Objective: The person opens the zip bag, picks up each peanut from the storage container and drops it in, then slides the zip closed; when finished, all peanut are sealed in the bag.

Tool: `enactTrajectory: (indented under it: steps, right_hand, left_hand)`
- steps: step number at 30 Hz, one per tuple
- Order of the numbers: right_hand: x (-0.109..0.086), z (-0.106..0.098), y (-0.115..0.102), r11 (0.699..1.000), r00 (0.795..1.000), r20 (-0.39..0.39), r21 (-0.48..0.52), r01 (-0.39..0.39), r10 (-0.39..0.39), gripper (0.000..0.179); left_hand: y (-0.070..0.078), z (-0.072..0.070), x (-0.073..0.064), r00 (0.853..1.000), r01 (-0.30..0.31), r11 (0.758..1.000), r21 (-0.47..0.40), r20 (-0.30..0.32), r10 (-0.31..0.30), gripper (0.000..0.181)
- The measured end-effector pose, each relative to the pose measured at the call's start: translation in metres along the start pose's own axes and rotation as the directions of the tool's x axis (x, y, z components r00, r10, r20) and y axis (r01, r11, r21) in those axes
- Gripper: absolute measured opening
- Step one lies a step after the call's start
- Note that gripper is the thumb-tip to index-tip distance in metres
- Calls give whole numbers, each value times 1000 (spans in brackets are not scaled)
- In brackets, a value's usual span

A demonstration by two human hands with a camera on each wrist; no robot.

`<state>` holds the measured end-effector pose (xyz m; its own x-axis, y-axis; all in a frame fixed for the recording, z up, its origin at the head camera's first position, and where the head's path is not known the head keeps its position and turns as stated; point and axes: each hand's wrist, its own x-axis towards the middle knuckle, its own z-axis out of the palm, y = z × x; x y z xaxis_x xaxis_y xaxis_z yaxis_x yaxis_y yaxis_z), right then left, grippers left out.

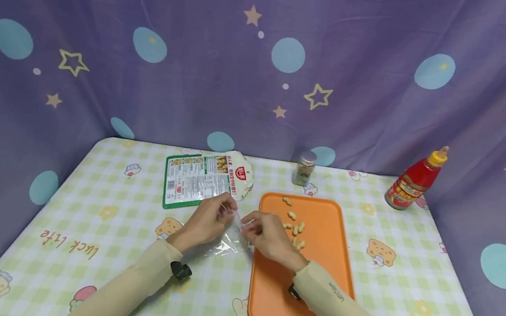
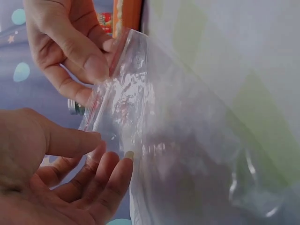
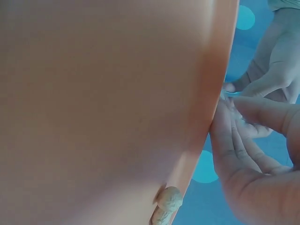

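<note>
Between my two hands hangs a clear zip-lock bag [image 2: 187, 136] with a red line along its mouth. My left hand [image 1: 210, 221] pinches the bag's top edge between thumb and fingers. On the other end of that edge, my right hand [image 1: 272, 237] pinches the bag beside the orange tray's left rim. In the left wrist view the bag looks see-through, with no contents that I can make out. Several peanuts in their shells [image 1: 295, 230] lie on the orange tray [image 1: 303, 309], to the right. One peanut [image 3: 169, 198] shows by the tray's rim in the right wrist view.
A white and green printed food packet [image 1: 194, 182] lies flat behind my left hand. Beyond the tray stands a small glass spice jar [image 1: 304, 169] with a metal lid. At the back right is a red sauce bottle [image 1: 414, 181] with a yellow cap. A checked cloth [image 1: 119, 247] covers the table.
</note>
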<state>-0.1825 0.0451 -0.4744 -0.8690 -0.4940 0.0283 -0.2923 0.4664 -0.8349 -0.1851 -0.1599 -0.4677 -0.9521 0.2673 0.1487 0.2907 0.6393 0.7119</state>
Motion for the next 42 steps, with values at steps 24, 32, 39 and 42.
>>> enactTrajectory:
  steps: [24, 32, 39, 42]
  right_hand:
    - [-2, -6, -6, 991, 994, -80, 124, -60, 70, 13]
    - [-4, -5, -8, 983, 992, -90, 170, -73, 89, 12]
    - [-4, -4, -9, 974, 989, -94, 204, -94, 115, 13]
    - [-4, -4, -9, 973, 989, -97, 213, -90, 113, 13]
  left_hand:
    - [13, -1, -12, 990, 11, 1000, -24, -140, -14, 12]
    - [19, 0, -16, 997, 23, 998, -60, -70, -27, 7]
    - [23, 2, -17, 998, 42, 995, -91, -34, -45, 10]
    - [24, 3, -16, 998, 51, 991, -124, -27, -55, 11]
